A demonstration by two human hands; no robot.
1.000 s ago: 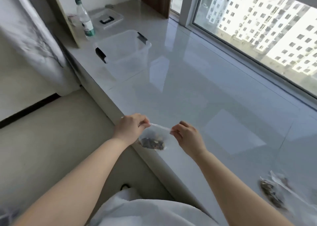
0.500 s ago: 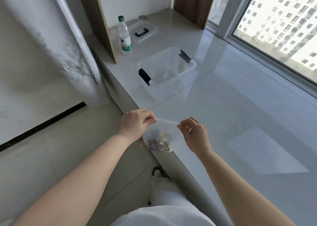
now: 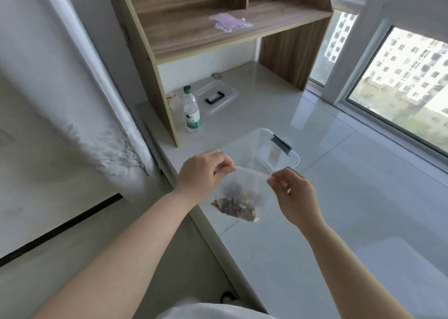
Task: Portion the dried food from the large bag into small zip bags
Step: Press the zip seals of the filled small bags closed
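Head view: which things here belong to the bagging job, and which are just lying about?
Job: small zip bag with dried food, pinched by left hand and right hand; clear bin.
Lying about: water bottle, bin lid, wooden shelf.

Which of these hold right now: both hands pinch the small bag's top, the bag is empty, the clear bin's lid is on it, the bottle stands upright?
1. Both the left hand and right hand pinch the top strip of the small zip bag. True.
2. The bag is empty. False: dried food sits in its bottom.
3. The clear bin has its lid on. False: the bin is open; the lid lies by the shelf.
4. The water bottle stands upright. True.
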